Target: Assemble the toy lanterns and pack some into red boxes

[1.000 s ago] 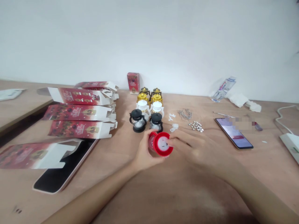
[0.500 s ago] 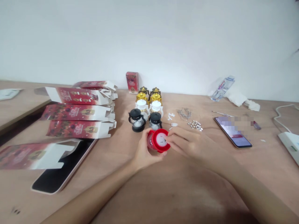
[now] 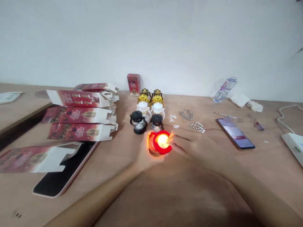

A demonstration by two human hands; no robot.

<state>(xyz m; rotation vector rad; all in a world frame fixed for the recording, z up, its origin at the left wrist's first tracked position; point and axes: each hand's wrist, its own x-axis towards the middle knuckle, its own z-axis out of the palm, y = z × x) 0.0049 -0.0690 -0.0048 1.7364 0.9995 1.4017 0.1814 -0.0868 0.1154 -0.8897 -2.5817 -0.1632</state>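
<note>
A small red lantern (image 3: 154,145) lies tilted in my left hand (image 3: 145,153), its round base turned toward me and glowing bright yellow-orange. My left fingers wrap around its body. At the base's right side, my right hand (image 3: 187,143) is closed in a pinch, the fingertips touching the base; whatever they may hold is hidden. Just beyond stand a black lantern (image 3: 138,121) and a second, partly hidden black lantern (image 3: 157,121). Behind these are white lanterns (image 3: 157,109), gold lanterns (image 3: 157,100) and bronze lanterns (image 3: 157,92).
Open red-and-white boxes (image 3: 78,115) lie at left, partly over a black panel (image 3: 53,183). One upright red box (image 3: 133,84) stands by the wall. Button cells (image 3: 197,126), chains (image 3: 186,115), white tags (image 3: 173,117), a phone (image 3: 235,134), a screwdriver (image 3: 223,114) and a bottle (image 3: 224,90) are at right.
The base of the red lantern has lit up, from plain white to a bright glow that tints my left hand orange. Both hands have stayed nearly in place.
</note>
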